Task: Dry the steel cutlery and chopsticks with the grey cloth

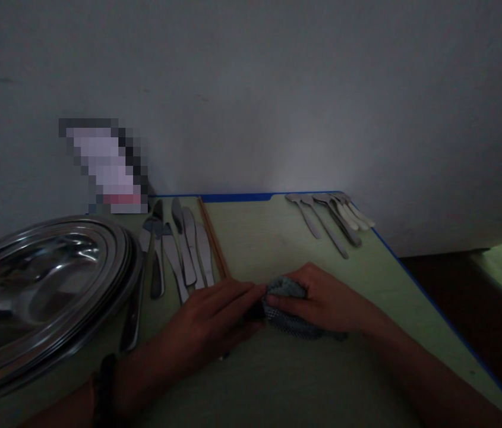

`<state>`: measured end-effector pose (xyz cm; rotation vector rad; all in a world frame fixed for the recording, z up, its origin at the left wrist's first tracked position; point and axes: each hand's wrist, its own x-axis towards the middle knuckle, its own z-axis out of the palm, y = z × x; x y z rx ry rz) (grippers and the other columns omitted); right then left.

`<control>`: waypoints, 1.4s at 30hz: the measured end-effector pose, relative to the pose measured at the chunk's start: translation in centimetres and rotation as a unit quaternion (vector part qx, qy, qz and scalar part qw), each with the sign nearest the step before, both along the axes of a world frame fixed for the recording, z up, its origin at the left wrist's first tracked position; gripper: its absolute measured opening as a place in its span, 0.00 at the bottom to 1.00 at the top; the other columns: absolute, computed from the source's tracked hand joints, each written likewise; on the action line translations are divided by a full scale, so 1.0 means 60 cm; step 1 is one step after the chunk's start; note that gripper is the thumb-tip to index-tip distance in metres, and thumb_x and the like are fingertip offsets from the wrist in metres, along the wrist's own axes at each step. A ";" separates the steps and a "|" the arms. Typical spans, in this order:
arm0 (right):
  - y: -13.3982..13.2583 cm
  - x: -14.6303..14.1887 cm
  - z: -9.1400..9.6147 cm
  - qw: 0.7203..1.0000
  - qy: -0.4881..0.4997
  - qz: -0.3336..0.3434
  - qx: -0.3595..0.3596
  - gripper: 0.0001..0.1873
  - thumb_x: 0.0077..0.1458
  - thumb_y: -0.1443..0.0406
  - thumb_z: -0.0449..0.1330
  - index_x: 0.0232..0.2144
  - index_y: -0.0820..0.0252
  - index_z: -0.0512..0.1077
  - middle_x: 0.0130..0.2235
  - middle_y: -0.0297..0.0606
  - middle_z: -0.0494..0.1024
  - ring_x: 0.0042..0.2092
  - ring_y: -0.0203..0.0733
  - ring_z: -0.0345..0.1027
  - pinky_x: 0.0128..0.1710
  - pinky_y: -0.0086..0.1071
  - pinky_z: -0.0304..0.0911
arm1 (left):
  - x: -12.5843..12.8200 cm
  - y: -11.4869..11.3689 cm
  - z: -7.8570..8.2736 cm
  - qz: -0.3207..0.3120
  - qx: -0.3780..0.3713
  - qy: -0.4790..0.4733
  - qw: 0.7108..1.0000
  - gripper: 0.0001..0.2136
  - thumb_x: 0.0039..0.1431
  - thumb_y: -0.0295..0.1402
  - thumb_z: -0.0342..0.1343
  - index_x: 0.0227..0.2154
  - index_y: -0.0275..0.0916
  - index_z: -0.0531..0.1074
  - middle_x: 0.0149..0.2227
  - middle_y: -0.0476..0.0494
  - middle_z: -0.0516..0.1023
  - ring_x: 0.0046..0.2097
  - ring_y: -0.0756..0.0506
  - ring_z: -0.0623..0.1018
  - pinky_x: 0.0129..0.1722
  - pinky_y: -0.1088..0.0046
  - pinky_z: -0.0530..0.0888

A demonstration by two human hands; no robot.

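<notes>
My right hand (322,297) grips a bunched grey-green patterned cloth (293,321) above the table, thumb lying across it. Touching the cloth from the left is my left hand (219,315), with its fingers closed together. A dark thing shows in the gap between the hands, but its kind is hidden. Left of that hand lie several table knives (190,238) and a dark-handled knife (131,321). A pair of brown chopsticks (214,238) runs from the table's back edge down to my left hand.
A stack of oval metal trays (119,238) stands at the left. Several spoons (324,229) lie at the back right of the pale table (251,232), some with white handles. Behind rises a grey wall (251,89), where a pixelated object (108,160) leans.
</notes>
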<state>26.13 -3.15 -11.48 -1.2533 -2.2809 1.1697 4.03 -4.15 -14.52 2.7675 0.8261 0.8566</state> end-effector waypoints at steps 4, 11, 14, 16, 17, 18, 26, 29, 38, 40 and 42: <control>0.004 0.005 0.001 0.999 0.003 0.019 -0.041 0.19 0.54 0.54 0.52 0.20 0.62 0.64 0.19 0.27 0.59 0.22 0.28 0.51 0.20 0.24 0.47 | 0.003 0.000 0.001 0.000 -0.018 0.025 1.000 0.16 0.60 0.35 0.51 0.50 0.39 0.64 0.40 0.44 0.76 0.39 0.46 0.77 0.35 0.71 0.75; 0.011 0.017 0.001 0.997 0.006 0.048 -0.066 0.19 0.53 0.55 0.54 0.18 0.62 0.62 0.19 0.27 0.57 0.22 0.28 0.50 0.21 0.24 0.47 | 0.003 0.002 -0.003 -0.011 -0.049 0.034 0.998 0.16 0.59 0.35 0.52 0.50 0.41 0.62 0.41 0.45 0.76 0.40 0.46 0.76 0.36 0.71 0.74; 0.015 0.021 -0.003 0.996 0.008 0.050 -0.078 0.19 0.53 0.55 0.54 0.19 0.62 0.63 0.19 0.27 0.58 0.22 0.28 0.51 0.21 0.24 0.49 | 0.004 0.003 -0.004 -0.011 -0.050 0.020 0.998 0.16 0.59 0.35 0.53 0.49 0.41 0.63 0.39 0.45 0.76 0.38 0.47 0.76 0.35 0.72 0.74; 0.017 0.024 -0.006 0.994 0.015 0.055 -0.094 0.18 0.53 0.55 0.54 0.20 0.63 0.65 0.20 0.28 0.60 0.23 0.28 0.53 0.22 0.24 0.50 | 0.005 0.003 -0.003 -0.013 -0.052 0.014 0.998 0.15 0.59 0.35 0.53 0.49 0.41 0.64 0.39 0.45 0.76 0.37 0.48 0.76 0.35 0.72 0.74; 0.018 0.026 -0.007 0.993 0.021 0.057 -0.101 0.17 0.53 0.55 0.55 0.21 0.63 0.66 0.21 0.28 0.60 0.24 0.29 0.53 0.22 0.24 0.51 | 0.005 0.003 -0.002 -0.012 -0.054 0.013 0.998 0.16 0.59 0.35 0.53 0.49 0.40 0.64 0.39 0.45 0.76 0.37 0.48 0.76 0.36 0.72 0.74; 0.019 0.027 -0.008 0.992 0.028 0.057 -0.108 0.16 0.52 0.56 0.55 0.22 0.63 0.67 0.21 0.28 0.61 0.24 0.29 0.54 0.23 0.24 0.52 | 0.005 0.003 -0.001 -0.010 -0.053 0.012 0.998 0.16 0.58 0.35 0.53 0.49 0.40 0.64 0.39 0.45 0.76 0.38 0.47 0.76 0.36 0.72 0.74; 0.017 0.024 -0.013 0.985 0.041 0.014 -0.169 0.15 0.51 0.55 0.56 0.24 0.63 0.68 0.21 0.27 0.61 0.22 0.28 0.52 0.21 0.23 0.51 | 0.004 0.004 -0.002 -0.010 -0.053 -0.009 0.998 0.17 0.57 0.35 0.54 0.50 0.40 0.64 0.40 0.44 0.77 0.39 0.47 0.77 0.35 0.72 0.74; 0.016 0.021 -0.014 0.983 0.052 0.015 -0.177 0.13 0.51 0.57 0.56 0.24 0.62 0.67 0.21 0.27 0.60 0.22 0.28 0.52 0.21 0.23 0.51 | 0.003 0.003 -0.003 -0.007 -0.043 -0.004 0.999 0.17 0.57 0.35 0.54 0.50 0.39 0.64 0.41 0.43 0.77 0.39 0.46 0.77 0.35 0.72 0.74; 0.019 0.024 -0.013 0.979 0.081 0.003 -0.189 0.07 0.49 0.65 0.54 0.21 0.62 0.64 0.20 0.26 0.60 0.22 0.27 0.51 0.21 0.23 0.51 | 0.005 0.001 -0.003 0.003 -0.048 -0.005 0.999 0.16 0.57 0.33 0.54 0.49 0.42 0.65 0.39 0.46 0.76 0.38 0.48 0.77 0.36 0.73 0.74; 0.019 0.025 -0.015 0.979 0.082 0.009 -0.188 0.09 0.50 0.63 0.55 0.22 0.62 0.65 0.21 0.26 0.61 0.22 0.28 0.52 0.21 0.23 0.51 | 0.005 0.002 -0.002 0.009 -0.055 -0.002 0.998 0.17 0.57 0.34 0.54 0.49 0.42 0.64 0.40 0.46 0.76 0.38 0.47 0.77 0.35 0.73 0.74; 0.019 0.024 -0.017 0.979 0.087 0.015 -0.184 0.10 0.51 0.61 0.55 0.25 0.62 0.66 0.21 0.27 0.62 0.23 0.28 0.54 0.22 0.24 0.53 | 0.004 0.003 -0.002 0.009 -0.063 0.000 0.998 0.17 0.56 0.35 0.54 0.49 0.42 0.64 0.40 0.45 0.77 0.38 0.47 0.77 0.34 0.72 0.74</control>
